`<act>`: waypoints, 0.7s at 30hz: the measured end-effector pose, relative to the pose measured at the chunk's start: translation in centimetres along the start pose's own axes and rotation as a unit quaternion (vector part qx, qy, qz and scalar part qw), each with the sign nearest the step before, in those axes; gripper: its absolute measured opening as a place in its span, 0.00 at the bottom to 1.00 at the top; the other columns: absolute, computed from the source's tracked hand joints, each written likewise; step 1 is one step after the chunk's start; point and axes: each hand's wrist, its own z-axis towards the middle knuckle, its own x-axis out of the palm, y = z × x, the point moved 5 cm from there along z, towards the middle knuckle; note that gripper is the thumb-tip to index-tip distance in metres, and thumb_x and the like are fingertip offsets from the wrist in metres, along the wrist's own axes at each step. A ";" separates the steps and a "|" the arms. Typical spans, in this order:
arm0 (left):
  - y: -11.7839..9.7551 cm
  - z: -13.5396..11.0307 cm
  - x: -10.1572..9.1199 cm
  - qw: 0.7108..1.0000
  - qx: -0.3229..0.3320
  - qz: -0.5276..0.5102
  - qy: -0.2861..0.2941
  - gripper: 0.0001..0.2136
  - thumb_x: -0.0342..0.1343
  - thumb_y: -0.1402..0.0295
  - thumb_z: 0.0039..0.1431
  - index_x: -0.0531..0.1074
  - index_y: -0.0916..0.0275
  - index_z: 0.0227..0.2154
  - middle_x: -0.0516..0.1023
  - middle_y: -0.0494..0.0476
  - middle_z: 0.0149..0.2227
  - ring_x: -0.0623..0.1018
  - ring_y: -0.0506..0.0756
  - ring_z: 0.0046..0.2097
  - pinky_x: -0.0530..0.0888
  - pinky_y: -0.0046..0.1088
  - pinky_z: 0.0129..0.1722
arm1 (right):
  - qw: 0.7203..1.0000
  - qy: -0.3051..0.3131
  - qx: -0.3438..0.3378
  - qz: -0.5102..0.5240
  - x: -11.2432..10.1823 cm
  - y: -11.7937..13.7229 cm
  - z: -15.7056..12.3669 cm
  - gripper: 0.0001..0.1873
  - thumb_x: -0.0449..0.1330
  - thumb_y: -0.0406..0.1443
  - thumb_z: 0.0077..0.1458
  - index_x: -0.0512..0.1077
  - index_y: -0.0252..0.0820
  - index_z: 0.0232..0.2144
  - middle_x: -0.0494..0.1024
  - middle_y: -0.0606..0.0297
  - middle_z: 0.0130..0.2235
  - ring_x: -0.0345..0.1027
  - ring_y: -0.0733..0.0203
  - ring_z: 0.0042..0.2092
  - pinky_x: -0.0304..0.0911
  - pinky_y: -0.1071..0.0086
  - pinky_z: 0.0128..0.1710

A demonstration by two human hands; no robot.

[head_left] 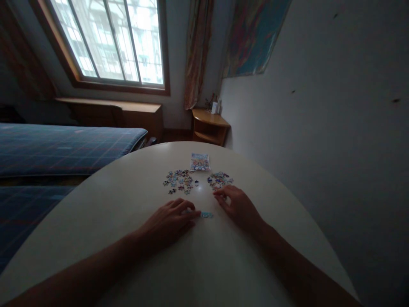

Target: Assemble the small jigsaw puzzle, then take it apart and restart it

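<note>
My left hand (171,221) lies flat on the round white table (121,200), fingers stretched out, fingertips touching a small light-blue group of joined puzzle pieces (207,215). My right hand (236,204) rests on the table just right of those pieces. Its fingers are curled and reach into the near edge of a small heap of loose puzzle pieces (220,180); whether they grip a piece is hidden. A second, wider scatter of pieces (179,181) lies to the left of that heap. Behind both lies a small printed picture card (200,162).
A white wall runs close along the table's right side. A bed with a blue plaid cover (60,147) stands to the left. A wooden corner shelf (209,123) and a window (111,42) are at the back.
</note>
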 end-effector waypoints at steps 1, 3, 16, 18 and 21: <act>0.1 0.0 0.1 1.000 -0.001 -0.002 0.002 0.16 0.52 0.71 0.68 0.67 0.55 0.56 0.73 0.59 0.52 0.74 0.60 0.50 0.76 0.45 0.48 | 0.999 -0.011 0.015 -0.029 -0.5 -0.9 0.5 0.11 0.56 0.34 0.63 0.78 0.42 0.42 0.80 0.59 0.43 0.71 0.56 0.46 0.63 0.61 0.50; 0.1 0.0 0.3 1.000 0.003 -0.006 0.001 0.15 0.51 0.70 0.68 0.67 0.56 0.57 0.72 0.60 0.52 0.73 0.60 0.50 0.76 0.45 0.49 | 0.992 -0.012 0.072 -0.101 -1.1 -2.9 1.5 0.15 0.53 0.36 0.64 0.77 0.42 0.47 0.77 0.56 0.50 0.68 0.52 0.52 0.61 0.58 0.54; 0.1 0.0 0.2 1.000 0.007 0.002 0.001 0.14 0.51 0.69 0.68 0.68 0.58 0.54 0.73 0.61 0.51 0.73 0.60 0.50 0.76 0.44 0.49 | 0.977 0.036 0.141 -0.157 1.0 -5.4 3.1 0.26 0.46 0.47 0.67 0.66 0.50 0.62 0.64 0.60 0.66 0.54 0.49 0.65 0.48 0.51 0.63; 0.1 0.0 0.2 1.000 0.006 0.001 -0.002 0.13 0.52 0.69 0.68 0.68 0.58 0.53 0.73 0.60 0.51 0.73 0.60 0.49 0.76 0.44 0.48 | 0.972 0.035 0.158 -0.169 0.7 -6.1 3.1 0.25 0.46 0.47 0.67 0.67 0.49 0.61 0.64 0.61 0.66 0.53 0.49 0.65 0.47 0.49 0.63; 0.1 -0.1 0.3 1.000 0.009 0.000 -0.006 0.12 0.51 0.70 0.67 0.69 0.58 0.53 0.73 0.60 0.51 0.73 0.60 0.49 0.76 0.44 0.48 | 0.964 0.028 0.186 -0.189 0.1 -7.0 2.8 0.25 0.47 0.48 0.66 0.70 0.50 0.59 0.63 0.60 0.66 0.53 0.48 0.66 0.47 0.48 0.63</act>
